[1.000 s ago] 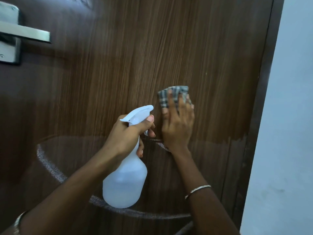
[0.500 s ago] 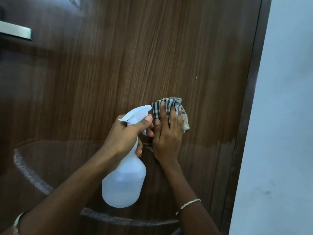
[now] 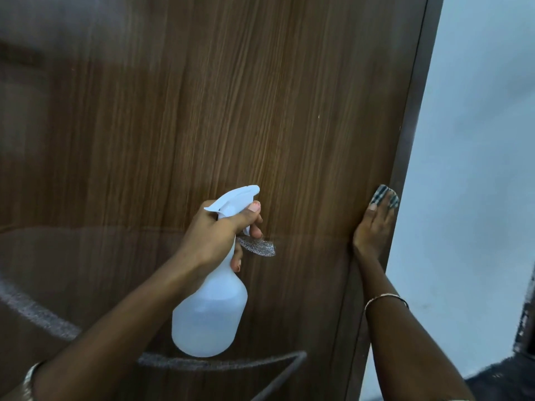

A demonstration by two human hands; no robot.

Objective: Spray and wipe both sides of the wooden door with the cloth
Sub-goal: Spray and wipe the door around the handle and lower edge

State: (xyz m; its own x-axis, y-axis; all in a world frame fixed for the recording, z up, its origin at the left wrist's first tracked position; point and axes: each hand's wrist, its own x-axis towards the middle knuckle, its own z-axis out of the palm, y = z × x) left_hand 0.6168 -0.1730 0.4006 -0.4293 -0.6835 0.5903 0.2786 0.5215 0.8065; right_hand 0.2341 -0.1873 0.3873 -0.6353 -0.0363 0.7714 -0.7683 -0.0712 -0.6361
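Ahead of our two hands stands the wooden door (image 3: 260, 111), its brown vertical grain filling nearly all we see. Its dark right edge (image 3: 412, 134) runs up just beyond our right hand, and past that edge, further right of the hand, lies a pale wall (image 3: 477, 140). Low on the door, below and left of our left hand, a pale speckled arc (image 3: 34, 311) shows on the glossy surface; we cannot tell whether it is a mark or a reflection.

Our left hand (image 3: 214, 235) grips the white spray bottle (image 3: 208, 314). The fingers are curled round its neck, the thumb lies along the spray head and one finger is hooked over the trigger. The nozzle points up and to the right, toward the door, and the translucent body hangs tilted beneath the hand, partly filled with clear liquid.

Our right hand (image 3: 373, 227) lies flat on the door beside its right edge, well apart from the left hand. Its fingers are straight, close together and pointing up, pressing the cloth (image 3: 383, 196) against the wood. We see the cloth only past the fingertips, a small grey-and-white checked fold reaching the door's edge.

Below the right hand a thin metal bangle (image 3: 386, 299) circles the wrist.
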